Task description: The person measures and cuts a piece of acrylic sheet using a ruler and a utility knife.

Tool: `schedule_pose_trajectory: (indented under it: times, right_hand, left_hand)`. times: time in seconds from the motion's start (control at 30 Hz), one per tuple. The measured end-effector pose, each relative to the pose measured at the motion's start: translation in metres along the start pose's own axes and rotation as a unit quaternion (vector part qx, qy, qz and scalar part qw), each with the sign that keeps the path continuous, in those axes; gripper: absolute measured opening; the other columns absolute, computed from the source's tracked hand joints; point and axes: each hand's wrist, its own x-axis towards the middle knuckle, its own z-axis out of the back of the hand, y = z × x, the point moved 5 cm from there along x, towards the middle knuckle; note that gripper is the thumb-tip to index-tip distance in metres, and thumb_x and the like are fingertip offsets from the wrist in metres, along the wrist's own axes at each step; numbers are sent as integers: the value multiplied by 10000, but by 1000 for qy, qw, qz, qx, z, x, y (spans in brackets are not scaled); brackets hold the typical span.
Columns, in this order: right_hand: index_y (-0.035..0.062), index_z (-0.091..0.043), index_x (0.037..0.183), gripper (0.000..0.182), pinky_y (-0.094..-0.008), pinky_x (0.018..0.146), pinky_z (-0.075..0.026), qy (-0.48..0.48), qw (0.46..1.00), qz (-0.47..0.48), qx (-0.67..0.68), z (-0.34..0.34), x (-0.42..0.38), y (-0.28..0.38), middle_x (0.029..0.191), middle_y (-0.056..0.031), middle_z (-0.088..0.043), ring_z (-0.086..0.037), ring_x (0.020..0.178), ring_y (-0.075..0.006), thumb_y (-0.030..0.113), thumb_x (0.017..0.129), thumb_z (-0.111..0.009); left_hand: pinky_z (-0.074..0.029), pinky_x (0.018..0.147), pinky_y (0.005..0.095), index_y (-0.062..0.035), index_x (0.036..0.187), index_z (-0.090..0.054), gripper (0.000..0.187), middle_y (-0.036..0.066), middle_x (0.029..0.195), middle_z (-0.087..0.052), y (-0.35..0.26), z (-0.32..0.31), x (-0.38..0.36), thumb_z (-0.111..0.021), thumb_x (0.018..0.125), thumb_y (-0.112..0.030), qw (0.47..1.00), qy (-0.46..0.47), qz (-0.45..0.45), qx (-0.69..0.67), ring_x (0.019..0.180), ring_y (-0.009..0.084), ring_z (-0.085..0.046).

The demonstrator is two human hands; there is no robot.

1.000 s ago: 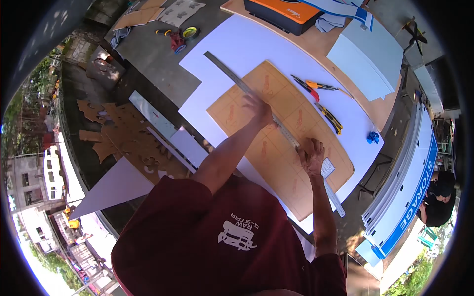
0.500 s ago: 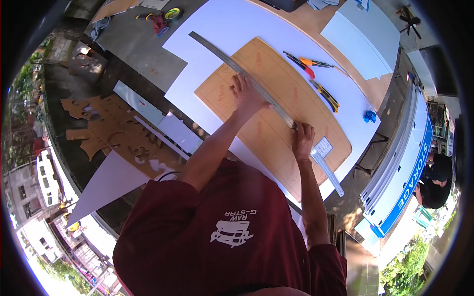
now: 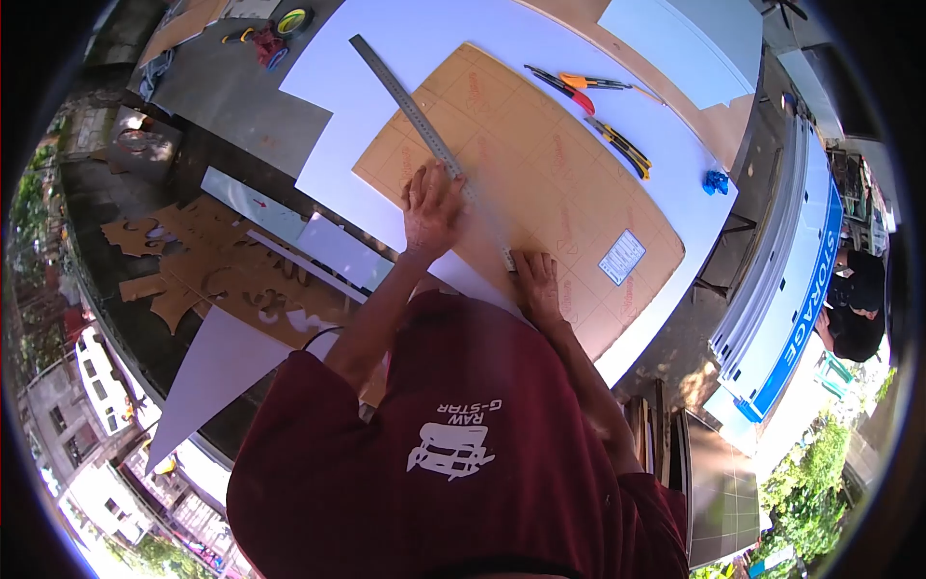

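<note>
Head view: a long grey metal ruler (image 3: 402,100) crosses the flat brown panel (image 3: 588,183), against the left hand (image 3: 431,210) and right hand (image 3: 540,288); I cannot tell either grip's closure.

Your bench (image 3: 730,140), wooden, carries white sheet (image 3: 318,169) and pale-blue panel (image 3: 690,48). On white sheet: brown-papered board (image 3: 521,125), orange cutter (image 3: 588,83), red-handled tool (image 3: 564,90), yellow-and-black cutters (image 3: 622,149), crumpled blue wad (image 3: 715,182).

Daylight floods in strongest at the left and bottom edges, bleaching the ground outside. The white sheet (image 3: 318,135) glows bluish; the cutouts (image 3: 227,265) lie in shade. Dappled sun spots the floor (image 3: 675,372). The ruler's (image 3: 410,106) lower half smears pale. Fisheye curvature bends the sign (image 3: 793,333) inside black corners.
</note>
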Motion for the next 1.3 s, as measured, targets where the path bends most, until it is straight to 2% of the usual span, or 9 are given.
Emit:
schedule_pose_trajectory:
  times: [0.13, 0.23, 0.33, 0.6, 0.87, 1.0, 1.17, 1.2, 1.3]
  right_hand:
    - [28, -596, 1280, 422, -448, 885, -437, 2, 1000, 9, -26, -4, -13, 5, 1148, -136, -573, -541, 1020, -336, 115, 876, -678]
    - [31, -599, 1274, 414, -440, 886, -445, 30, 997, -63, 18, -2, -14, 5, 1139, -139, -573, -545, 1018, -329, 109, 874, -678]
    - [39, -602, 1274, 415, -440, 890, -462, -29, 996, -80, 26, 11, -27, 6, 1133, -140, -579, -558, 1026, -328, 109, 873, -685]
    - [23, -610, 1261, 374, -490, 881, -502, -205, 923, -325, -5, 66, -112, -41, 1074, -163, -603, -591, 981, -364, 32, 889, -644]
    - [34, -605, 1296, 310, -482, 800, -525, -200, 833, -515, -4, 74, -210, -28, 972, -163, -606, -623, 883, -367, 69, 989, -575]
    - [42, -603, 1312, 308, -477, 751, -521, -221, 834, -504, -29, 76, -228, -8, 957, -166, -597, -621, 839, -359, 80, 1011, -551]
    - [45, -605, 1164, 180, -526, 778, -524, -187, 845, -501, -24, 67, -236, -32, 985, -201, -626, -635, 911, -429, 107, 1002, -559]
    - [52, -603, 1138, 157, -538, 751, -527, -177, 855, -483, -61, 82, -222, -43, 958, -200, -630, -641, 856, -435, 103, 1004, -540]
    - [92, -572, 1283, 289, -558, 713, -542, -153, 845, -508, -70, 108, -197, -102, 995, -216, -659, -674, 822, -446, 159, 1006, -525]
  left_hand:
    - [-196, 1183, 628, -209, 1447, -593, 596, 114, 1612, -398, -13, -10, -8, -702, 914, -452, 995, 59, -80, 19, 1460, 410, -330]
    - [-207, 1174, 614, -185, 1451, -588, 584, 125, 1610, -402, -15, -10, -8, -682, 927, -426, 994, 54, -98, 15, 1458, 410, -320]
    - [-193, 1174, 622, -168, 1440, -601, 561, 140, 1590, -423, -17, -12, -8, -647, 946, -429, 993, 58, -105, 19, 1456, 416, -316]
    - [-182, 1175, 638, -153, 1421, -611, 536, 168, 1577, -428, -10, -17, -13, -629, 958, -421, 991, 52, -125, 2, 1456, 430, -294]
    - [-214, 1176, 613, -122, 1386, -621, 500, 172, 1574, -433, -11, -13, -10, -658, 948, -361, 989, 53, -140, -6, 1420, 441, -348]
    - [-190, 1185, 631, -144, 1419, -591, 521, 162, 1594, -408, -8, -16, -11, -630, 964, -396, 989, 68, -130, -8, 1454, 439, -306]
    - [-187, 1190, 629, -146, 1432, -573, 529, 149, 1605, -398, -7, -18, -12, -598, 984, -425, 990, 65, -125, -3, 1462, 430, -312]
    - [-189, 1190, 628, -145, 1432, -570, 530, 148, 1605, -397, -9, -20, -9, -591, 985, -429, 990, 61, -126, -5, 1461, 430, -315]
    - [-193, 1191, 623, -142, 1431, -561, 532, 146, 1605, -396, -8, -15, -17, -573, 989, -438, 991, 61, -120, 4, 1457, 431, -322]
